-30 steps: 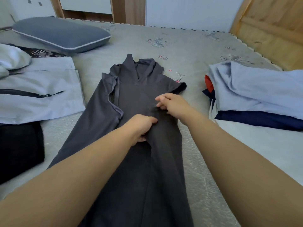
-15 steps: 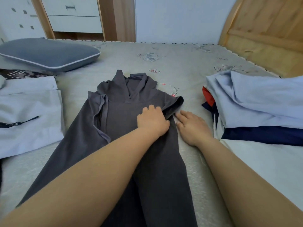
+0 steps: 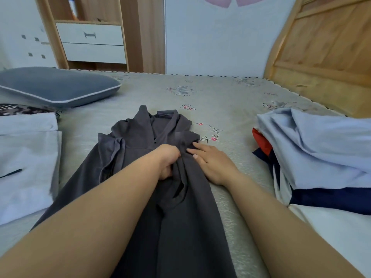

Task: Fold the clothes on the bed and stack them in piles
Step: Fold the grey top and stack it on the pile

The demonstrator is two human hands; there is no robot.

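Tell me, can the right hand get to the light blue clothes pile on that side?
Probably yes. The right hand lies flat at the dark grey garment's edge, and only bare bedspread separates it from the light blue pile.

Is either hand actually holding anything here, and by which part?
The left hand grips a bunched fold in the middle of the dark grey garment. The right hand lies flat on its right edge, holding nothing.
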